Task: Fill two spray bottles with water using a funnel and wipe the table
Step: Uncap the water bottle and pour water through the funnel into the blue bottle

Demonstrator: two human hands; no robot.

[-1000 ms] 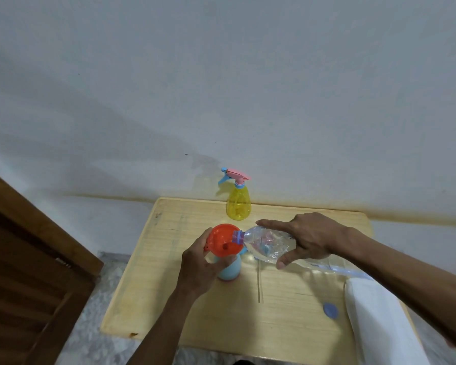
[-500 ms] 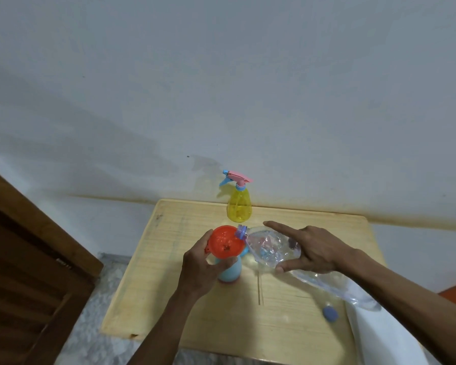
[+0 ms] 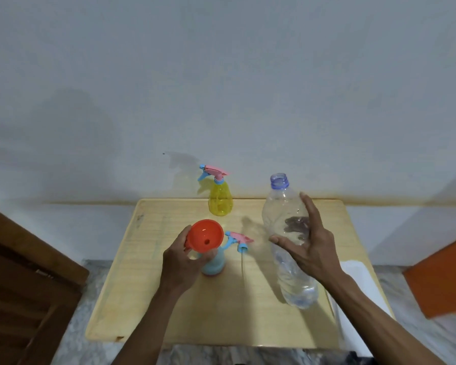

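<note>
Blue spray bottle [image 3: 213, 264]: stood open-necked at the counter's centre so that water can be received.
Funnel [image 3: 205, 235]: an orange cone seated in the blue bottle's neck, wide mouth up, to guide the pour.
Left hand [image 3: 181, 262]: fingers curled round the funnel stem and bottle neck, so both are steadied.
Spray head [image 3: 238, 239]: laid just right of the blue bottle, evidently removed for filling.
Water bottle [image 3: 287, 233]: uncapped, held nearly upright at the right, little water left at its base.
Right hand [image 3: 309, 246]: thumb and fingers spread round the water bottle's side in a loose hold.
Yellow spray bottle [image 3: 219, 197]: capped, parked at the far edge.
Counter [image 3: 142, 299]: wooden; a white cloth [image 3: 361, 293] is kept at the near right, probably for wiping.
</note>
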